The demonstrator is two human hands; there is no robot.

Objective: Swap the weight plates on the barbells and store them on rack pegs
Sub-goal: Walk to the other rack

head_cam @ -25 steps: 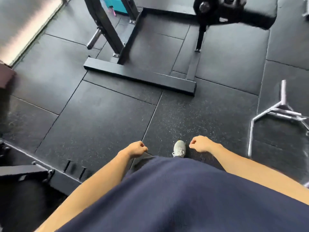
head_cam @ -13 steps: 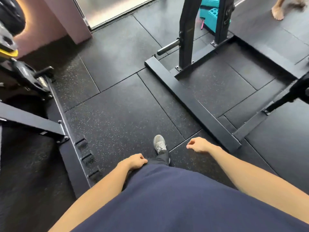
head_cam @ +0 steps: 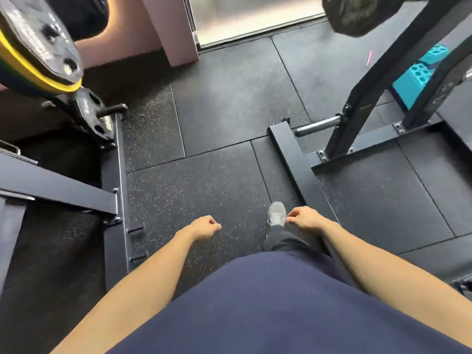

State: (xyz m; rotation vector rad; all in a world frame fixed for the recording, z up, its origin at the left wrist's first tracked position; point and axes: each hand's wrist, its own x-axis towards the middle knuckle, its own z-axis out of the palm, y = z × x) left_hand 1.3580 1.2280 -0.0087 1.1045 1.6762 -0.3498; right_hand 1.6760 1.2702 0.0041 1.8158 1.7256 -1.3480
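Large weight plates (head_cam: 33, 47), black with yellow and green rims, hang at the upper left on a rack. Below them a smaller black plate (head_cam: 93, 116) sits on a short peg (head_cam: 112, 108). My left hand (head_cam: 204, 227) hangs in front of my body with loosely curled fingers and holds nothing. My right hand (head_cam: 305, 219) hangs the same way, empty, above my grey shoe (head_cam: 277, 213). A bare steel peg (head_cam: 318, 125) sticks out from the black rack upright (head_cam: 362, 103) at the right. Another dark plate (head_cam: 362, 11) shows at the top right, blurred.
Black rubber floor tiles (head_cam: 217, 180) lie between the two racks. The left rack's base rail (head_cam: 117, 187) and the right rack's base bar (head_cam: 293, 162) border the passage. A pink pillar (head_cam: 171, 26) and a bright doorway stand ahead. Teal blocks (head_cam: 419, 75) sit behind the right rack.
The view has swung left and forward as I walk: the left rack with its plates has come closer, and the right rack has shifted rightwards. Both hands stay empty at my sides.
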